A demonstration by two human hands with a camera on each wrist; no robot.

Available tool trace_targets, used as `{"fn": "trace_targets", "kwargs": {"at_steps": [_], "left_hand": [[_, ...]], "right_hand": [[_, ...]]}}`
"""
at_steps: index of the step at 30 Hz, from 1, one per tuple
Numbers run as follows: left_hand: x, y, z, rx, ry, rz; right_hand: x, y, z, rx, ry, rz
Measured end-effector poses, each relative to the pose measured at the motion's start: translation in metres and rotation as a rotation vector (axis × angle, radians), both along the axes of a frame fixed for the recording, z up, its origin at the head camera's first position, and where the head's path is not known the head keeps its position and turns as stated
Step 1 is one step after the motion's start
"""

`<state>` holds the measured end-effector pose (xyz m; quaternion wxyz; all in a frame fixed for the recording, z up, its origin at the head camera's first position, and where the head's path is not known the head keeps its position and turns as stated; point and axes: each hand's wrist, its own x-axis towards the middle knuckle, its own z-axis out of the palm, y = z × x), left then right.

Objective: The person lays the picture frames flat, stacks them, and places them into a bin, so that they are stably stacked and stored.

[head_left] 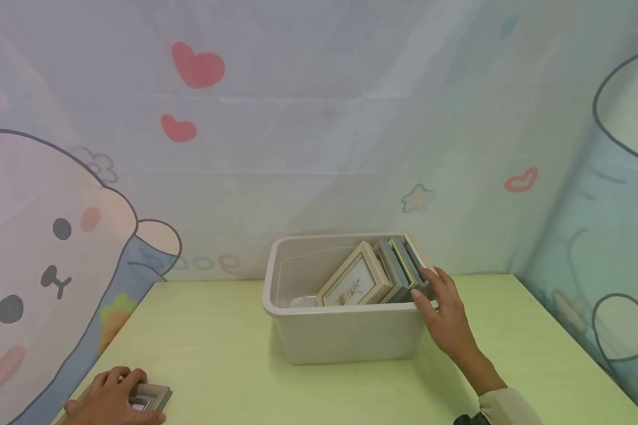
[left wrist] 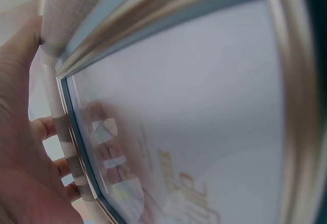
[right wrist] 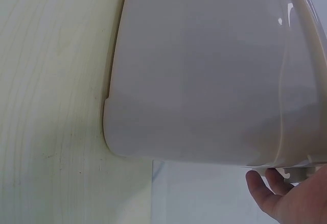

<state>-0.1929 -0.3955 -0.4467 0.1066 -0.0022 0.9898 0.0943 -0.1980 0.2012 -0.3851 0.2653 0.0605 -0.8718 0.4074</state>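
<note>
At the lower left of the head view, my left hand grips a picture frame by its side. Close up in the left wrist view, that picture frame has pale ribbed moulding, a blue-grey inner edge and a white insert with gold lettering. My left fingers curl round its edge. On the right, my right hand holds the right end of a white plastic bin, thumb at the front rim, fingers over the side. In the right wrist view, fingertips show at the bin's end, just under its rim.
Inside the bin, several picture frames lean together at the right, and a cream frame with a plant print tilts in front of them. The bin stands on a pale yellow-green table against a cartoon-printed backdrop.
</note>
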Motion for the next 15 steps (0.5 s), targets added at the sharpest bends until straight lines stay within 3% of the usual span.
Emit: {"fn": "trace_targets", "kwargs": {"at_steps": [15], "left_hand": [[-0.0009,-0.0036,-0.0003,-0.033,0.057,-0.015]], "right_hand": [[-0.0004,-0.0001,-0.0005,0.021,0.016,-0.007]]}}
